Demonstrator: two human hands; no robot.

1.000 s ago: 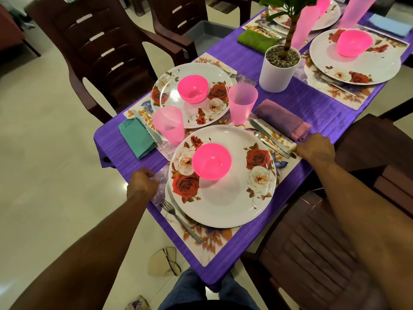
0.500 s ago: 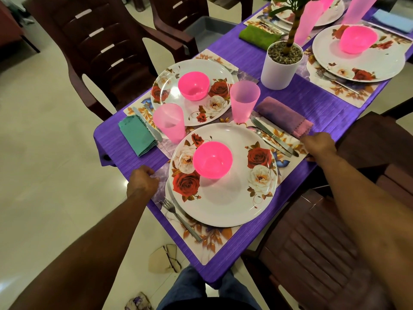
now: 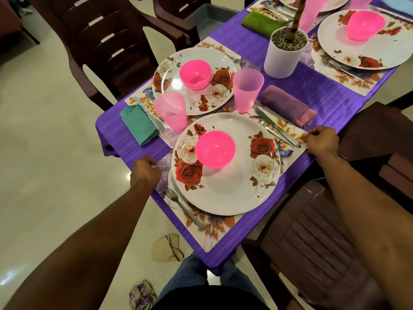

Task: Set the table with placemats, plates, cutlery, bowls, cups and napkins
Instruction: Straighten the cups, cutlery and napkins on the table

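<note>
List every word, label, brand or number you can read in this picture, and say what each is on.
No readable text anywhere.
Knife: a small mark on the blade, too small to read.
Cloth on the floor: purple print, too blurred to tell whether it is lettering.
Plates and placemats: flowers only, no words.

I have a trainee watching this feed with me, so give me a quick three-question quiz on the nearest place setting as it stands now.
1. True or false: the fork lies on the same side of the near plate as the knife.
2. What sits on the near plate? A) a pink bowl B) a pink cup C) a folded napkin
3. What are the left hand and the right hand each holding?

Key
1. False: the fork lies by the left hand, the knife by the right.
2. A, the pink bowl.
3. Opposite edges of the near placemat.
</note>
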